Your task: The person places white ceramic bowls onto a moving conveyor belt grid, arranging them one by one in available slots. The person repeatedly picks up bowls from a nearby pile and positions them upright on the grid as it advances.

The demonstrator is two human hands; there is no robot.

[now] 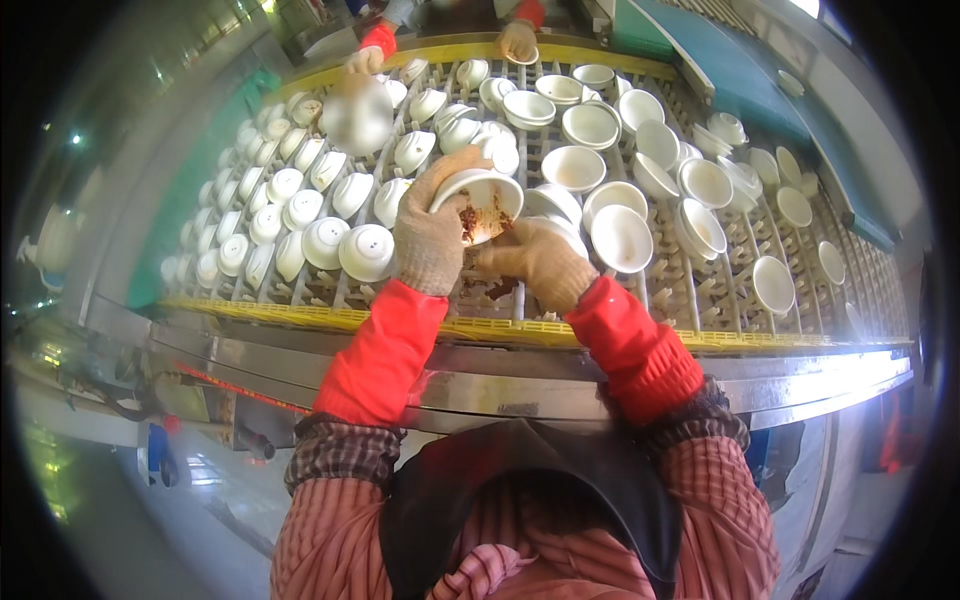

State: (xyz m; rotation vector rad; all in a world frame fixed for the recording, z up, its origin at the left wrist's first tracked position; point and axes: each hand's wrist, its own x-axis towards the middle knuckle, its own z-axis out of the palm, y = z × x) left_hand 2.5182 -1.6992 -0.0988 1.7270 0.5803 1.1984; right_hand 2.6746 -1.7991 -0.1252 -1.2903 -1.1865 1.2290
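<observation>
In front of me, above a pegged conveyor rack, my left hand (439,225) in a tan knit glove grips a white bowl (487,199) by its side. Reddish-brown food residue clings to the bowl's inside, which is tilted towards me. My right hand (544,262), gloved alike, is at the bowl's lower right rim, its fingertips partly hidden; whether it grips the rim I cannot tell. Dark scraps (491,289) lie on the rack below my hands. Close by on the left, an overturned white bowl (367,253) sits on the pegs; on the right, another bowl (622,238) leans with its inside showing.
Several overturned bowls (285,185) fill the rack's left side; loose, tilted bowls (591,126) lie on the right. Across the rack, a co-worker's gloved hands (517,39) handle bowls. A yellow edge strip (495,330) and steel ledge (517,394) run before me. A teal belt (757,90) slopes at upper right.
</observation>
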